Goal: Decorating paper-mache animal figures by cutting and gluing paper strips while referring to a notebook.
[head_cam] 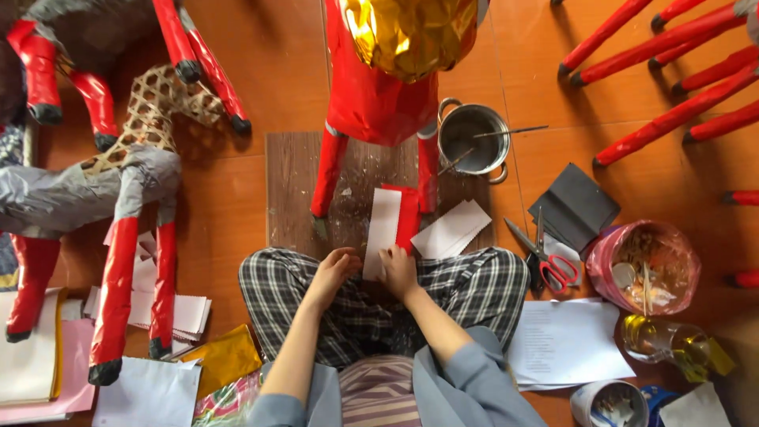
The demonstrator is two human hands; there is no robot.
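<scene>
The person sits cross-legged on the floor (253,87), facing a wooden board (288,170) on which a red paper-covered animal figure (364,103) stands.

Right hand (398,270): fingers closed on the lower end of a white paper strip (383,225), pinching it at its bottom right edge. The strip stands up and away from the hand, toward the figure, its long axis running nearly straight away from the person with a slight lean to the right. A red paper strip (409,215) lies against its right side, parallel and partly covered by it.

Left hand (332,273): fingers curled loosely, holding nothing that can be seen. It sits just beside the lower left corner of the white strip; whether it touches the strip cannot be told. The right hand is the nearer, being in contact.

Surroundings: loose white paper pieces (452,229) lie on the board just right of the strips. A metal pot (473,138) with a stick across it stands beside the figure's right leg. Scissors with red handles (547,261) lie on the floor to the right, near a dark folded sheet (573,207) and a pink-lined bucket (648,265). A second, partly covered figure with a woven frame (126,182) stands at left.
</scene>
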